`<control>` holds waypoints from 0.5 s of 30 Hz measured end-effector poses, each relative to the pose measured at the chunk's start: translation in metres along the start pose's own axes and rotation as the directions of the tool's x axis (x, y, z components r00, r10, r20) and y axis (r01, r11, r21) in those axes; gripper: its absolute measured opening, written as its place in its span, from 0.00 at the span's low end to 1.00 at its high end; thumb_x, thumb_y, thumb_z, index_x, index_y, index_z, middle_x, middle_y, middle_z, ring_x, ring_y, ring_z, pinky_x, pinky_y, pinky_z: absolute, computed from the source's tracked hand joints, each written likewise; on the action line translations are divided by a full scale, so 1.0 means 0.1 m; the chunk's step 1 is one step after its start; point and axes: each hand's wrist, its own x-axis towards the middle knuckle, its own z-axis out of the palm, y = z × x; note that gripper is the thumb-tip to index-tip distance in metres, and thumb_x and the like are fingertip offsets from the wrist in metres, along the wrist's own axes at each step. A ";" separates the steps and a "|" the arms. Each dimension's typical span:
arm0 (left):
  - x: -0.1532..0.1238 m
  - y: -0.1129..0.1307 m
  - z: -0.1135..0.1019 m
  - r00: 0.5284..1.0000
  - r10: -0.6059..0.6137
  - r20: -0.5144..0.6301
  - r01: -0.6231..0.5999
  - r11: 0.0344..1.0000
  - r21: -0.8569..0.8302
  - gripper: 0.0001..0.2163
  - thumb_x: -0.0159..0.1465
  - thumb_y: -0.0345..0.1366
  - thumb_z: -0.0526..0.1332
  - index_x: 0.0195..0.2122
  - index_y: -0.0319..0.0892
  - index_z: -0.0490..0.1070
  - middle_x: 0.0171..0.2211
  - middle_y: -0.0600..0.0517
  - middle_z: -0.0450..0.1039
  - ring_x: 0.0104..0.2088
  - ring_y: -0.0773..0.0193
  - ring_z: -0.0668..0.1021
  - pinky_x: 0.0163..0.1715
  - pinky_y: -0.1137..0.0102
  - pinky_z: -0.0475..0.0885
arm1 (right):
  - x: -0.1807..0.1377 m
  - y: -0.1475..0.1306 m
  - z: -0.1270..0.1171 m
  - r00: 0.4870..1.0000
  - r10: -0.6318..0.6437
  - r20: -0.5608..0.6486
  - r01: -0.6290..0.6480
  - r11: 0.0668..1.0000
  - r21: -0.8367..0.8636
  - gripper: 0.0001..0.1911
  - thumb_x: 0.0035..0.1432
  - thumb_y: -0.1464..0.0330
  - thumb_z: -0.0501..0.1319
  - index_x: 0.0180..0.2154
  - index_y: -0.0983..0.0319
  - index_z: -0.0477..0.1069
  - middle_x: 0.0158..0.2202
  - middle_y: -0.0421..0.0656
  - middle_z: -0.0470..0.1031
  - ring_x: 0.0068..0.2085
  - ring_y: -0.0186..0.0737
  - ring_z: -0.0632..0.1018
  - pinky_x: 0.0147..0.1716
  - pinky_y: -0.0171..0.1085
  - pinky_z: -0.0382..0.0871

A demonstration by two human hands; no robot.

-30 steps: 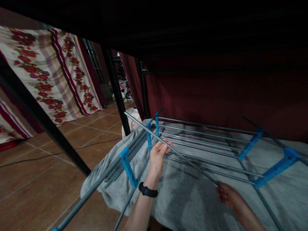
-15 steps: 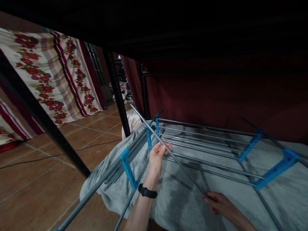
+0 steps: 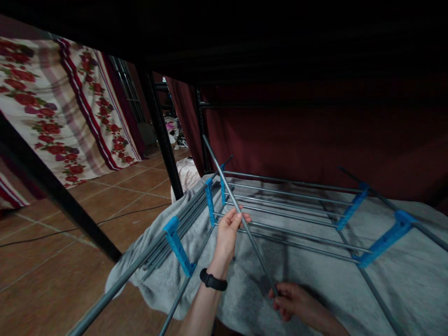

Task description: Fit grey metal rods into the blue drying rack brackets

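A loose grey metal tube (image 3: 253,246) slants across the middle, its far end raised toward the back. Around its middle my left hand (image 3: 228,229) pinches it between thumb and fingers; a black band circles that wrist. At the tube's near lower end, my right hand (image 3: 292,301) grips it with the fingertips. Beyond the hands stands a partly built rack of grey tubes with blue plastic brackets, one bracket (image 3: 179,246) at left and another (image 3: 387,239) at right. Several thin rods (image 3: 283,201) span between the two sides.
The rack rests on a grey blanket (image 3: 252,291). More loose rods (image 3: 168,249) lie bundled at the left side. Black metal posts (image 3: 163,135) and a dark overhead deck frame the space. A cable (image 3: 115,215) crosses the tiled floor (image 3: 52,261); a floral cloth (image 3: 77,116) hangs beyond.
The held tube has swung steeper, its far end moving up and right, its near end moving left with my right hand. The view has shifted slightly to the right.
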 end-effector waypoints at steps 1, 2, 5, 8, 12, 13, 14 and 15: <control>-0.01 -0.02 0.02 1.000 -0.004 0.007 0.004 1.000 0.006 0.20 0.57 0.45 0.66 0.47 0.37 0.73 0.32 0.46 0.78 0.31 0.62 0.79 0.33 0.70 0.70 | 0.02 0.00 0.03 1.000 -0.005 0.007 0.005 1.000 0.012 0.20 0.51 0.54 0.60 0.39 0.62 0.72 0.30 0.41 0.74 0.26 0.31 0.72 0.26 0.32 0.67; -0.03 -0.04 0.04 1.000 -0.011 0.017 0.011 1.000 0.007 0.20 0.58 0.45 0.65 0.47 0.37 0.73 0.31 0.47 0.78 0.30 0.62 0.79 0.33 0.69 0.70 | 0.05 0.00 0.07 1.000 -0.011 0.006 0.010 1.000 0.025 0.20 0.51 0.55 0.61 0.39 0.62 0.72 0.30 0.41 0.73 0.26 0.31 0.72 0.26 0.33 0.67; -0.10 -0.11 0.12 0.997 -0.049 0.063 0.051 0.998 -0.030 0.21 0.59 0.46 0.63 0.48 0.38 0.71 0.31 0.48 0.77 0.29 0.63 0.78 0.33 0.69 0.71 | 0.12 -0.03 0.17 0.999 -0.027 -0.034 0.029 0.998 0.050 0.18 0.49 0.55 0.62 0.35 0.62 0.70 0.27 0.38 0.71 0.25 0.31 0.71 0.27 0.33 0.67; -0.16 -0.15 0.19 0.988 -0.061 0.139 0.070 0.996 -0.060 0.19 0.61 0.46 0.61 0.49 0.39 0.70 0.28 0.51 0.74 0.27 0.65 0.76 0.31 0.69 0.70 | 0.16 -0.06 0.23 0.997 -0.030 -0.073 0.034 0.998 0.060 0.15 0.47 0.57 0.63 0.32 0.61 0.69 0.23 0.37 0.68 0.24 0.32 0.70 0.26 0.33 0.66; -0.19 -0.03 0.21 0.979 0.046 0.198 -0.051 0.998 0.023 0.17 0.64 0.45 0.57 0.50 0.42 0.69 0.23 0.56 0.68 0.23 0.69 0.69 0.27 0.73 0.65 | 0.15 -0.08 0.16 0.993 -0.066 -0.097 0.074 0.994 0.079 0.15 0.43 0.63 0.63 0.35 0.60 0.71 0.29 0.39 0.71 0.30 0.34 0.72 0.29 0.33 0.66; -0.19 0.02 0.20 0.977 0.077 0.198 -0.089 0.995 0.055 0.16 0.64 0.45 0.57 0.49 0.43 0.70 0.23 0.56 0.67 0.23 0.69 0.68 0.27 0.73 0.64 | 0.15 -0.08 0.11 0.990 -0.072 -0.125 0.083 0.993 0.083 0.15 0.43 0.64 0.63 0.36 0.60 0.71 0.30 0.39 0.72 0.31 0.35 0.72 0.29 0.34 0.67; -0.18 0.06 0.20 0.975 0.100 0.199 -0.120 0.989 0.091 0.16 0.64 0.44 0.58 0.49 0.43 0.71 0.23 0.56 0.67 0.23 0.69 0.68 0.27 0.73 0.63 | 0.14 -0.08 0.05 0.984 -0.072 -0.165 0.087 0.992 0.090 0.15 0.43 0.65 0.61 0.37 0.60 0.72 0.30 0.39 0.72 0.32 0.35 0.72 0.30 0.34 0.67; -0.18 0.10 0.19 0.972 0.116 0.203 -0.144 0.981 0.128 0.15 0.64 0.44 0.58 0.49 0.43 0.71 0.23 0.55 0.67 0.23 0.68 0.67 0.27 0.73 0.63 | 0.14 -0.08 -0.02 0.975 -0.070 -0.211 0.092 0.991 0.096 0.15 0.43 0.65 0.60 0.37 0.60 0.72 0.30 0.39 0.72 0.31 0.35 0.73 0.29 0.34 0.67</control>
